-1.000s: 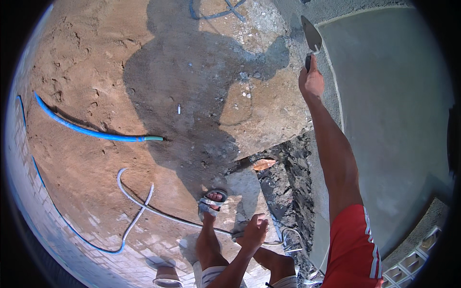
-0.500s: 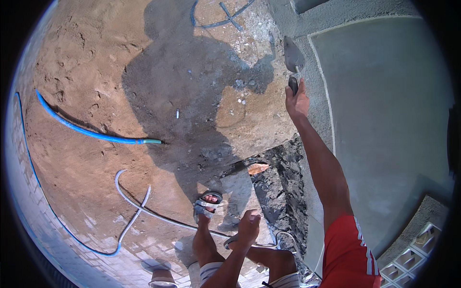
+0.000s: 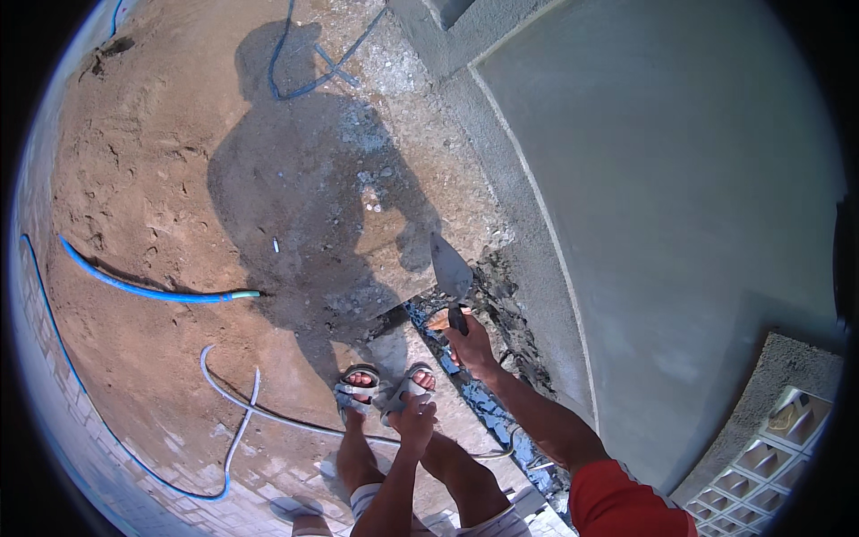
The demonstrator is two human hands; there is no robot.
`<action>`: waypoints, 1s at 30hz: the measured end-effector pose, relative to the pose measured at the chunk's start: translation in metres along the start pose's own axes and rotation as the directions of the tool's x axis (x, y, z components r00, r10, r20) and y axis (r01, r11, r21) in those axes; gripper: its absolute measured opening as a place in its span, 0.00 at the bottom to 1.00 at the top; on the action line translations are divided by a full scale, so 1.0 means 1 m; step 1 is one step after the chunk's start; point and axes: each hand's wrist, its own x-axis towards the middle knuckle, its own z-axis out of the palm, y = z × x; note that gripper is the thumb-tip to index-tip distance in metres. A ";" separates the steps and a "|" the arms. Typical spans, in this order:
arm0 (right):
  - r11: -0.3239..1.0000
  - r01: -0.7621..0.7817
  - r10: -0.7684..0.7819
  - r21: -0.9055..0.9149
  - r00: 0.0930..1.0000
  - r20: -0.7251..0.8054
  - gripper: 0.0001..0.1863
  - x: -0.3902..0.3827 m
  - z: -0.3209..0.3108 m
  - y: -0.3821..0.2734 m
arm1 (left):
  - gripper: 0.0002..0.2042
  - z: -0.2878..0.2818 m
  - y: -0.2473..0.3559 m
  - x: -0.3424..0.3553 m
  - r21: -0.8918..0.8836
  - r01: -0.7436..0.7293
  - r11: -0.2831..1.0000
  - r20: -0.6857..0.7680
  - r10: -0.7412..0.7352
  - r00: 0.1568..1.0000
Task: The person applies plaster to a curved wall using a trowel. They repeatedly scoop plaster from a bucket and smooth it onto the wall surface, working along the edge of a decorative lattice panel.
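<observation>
My right hand point(image 3: 472, 347) is closed around the black handle of a pointed trowel point(image 3: 450, 267). Its grey blade points away from me, over the edge of a narrow trench point(image 3: 510, 309) with dark, lumpy material in it. A dry brown leaf point(image 3: 438, 319) lies beside the trowel handle, partly behind it. My left hand point(image 3: 414, 422) is low, in front of my leg and close to my sandalled feet, with its fingers curled in; whether anything is inside them is hidden. Right of the trench runs a rough grey cement border point(image 3: 528, 259) along a smooth grey wall point(image 3: 662, 224).
A blue pipe point(image 3: 148, 291) sticks out of the sandy ground on the left. A pale hose point(image 3: 295, 419) crosses behind my feet, and a dark hose point(image 3: 313, 82) lies at the far end. White openwork blocks point(image 3: 761, 465) stand at the lower right.
My right hand has brought the trowel back from the far cement border toward me, over the trench. My view has shifted right, and my foot has stepped up beside the other.
</observation>
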 end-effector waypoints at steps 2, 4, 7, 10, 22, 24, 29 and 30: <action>0.983 0.105 -0.113 -0.152 0.993 -0.044 0.16 -0.031 -0.009 0.032 | 0.10 -0.007 0.000 -0.006 0.027 -0.088 0.996 -0.009 0.088 0.996; 0.965 0.066 -0.089 -0.252 0.993 -0.078 0.22 -0.055 -0.024 0.076 | 0.11 -0.014 0.013 -0.026 0.052 -0.199 0.979 -0.052 0.202 0.978; 0.933 -0.254 0.241 -0.256 0.967 -0.083 0.26 -0.108 -0.084 0.091 | 0.10 -0.006 0.056 -0.075 0.103 -0.324 0.940 -0.067 0.332 0.941; 0.912 -0.252 0.213 -0.325 0.965 -0.152 0.33 -0.169 -0.125 0.082 | 0.08 -0.039 0.110 -0.126 0.145 -0.332 0.932 -0.095 0.347 0.933; 0.885 -0.456 0.465 0.097 0.880 -0.099 0.16 -0.285 -0.156 0.124 | 0.18 -0.267 0.093 -0.274 0.322 0.344 0.882 -0.389 -0.208 0.897; 0.862 -0.500 0.507 0.086 0.858 -0.087 0.17 -0.300 -0.154 0.138 | 0.18 -0.272 0.088 -0.280 0.359 0.393 0.846 -0.385 -0.249 0.889; 0.873 -0.467 0.475 0.142 0.880 -0.025 0.17 -0.326 -0.134 0.156 | 0.19 -0.255 0.123 -0.257 0.418 0.251 0.873 -0.294 -0.131 0.947; 0.884 -0.444 0.453 0.145 0.891 -0.032 0.15 -0.335 -0.128 0.148 | 0.19 -0.245 0.141 -0.255 0.414 0.198 0.888 -0.267 -0.090 0.960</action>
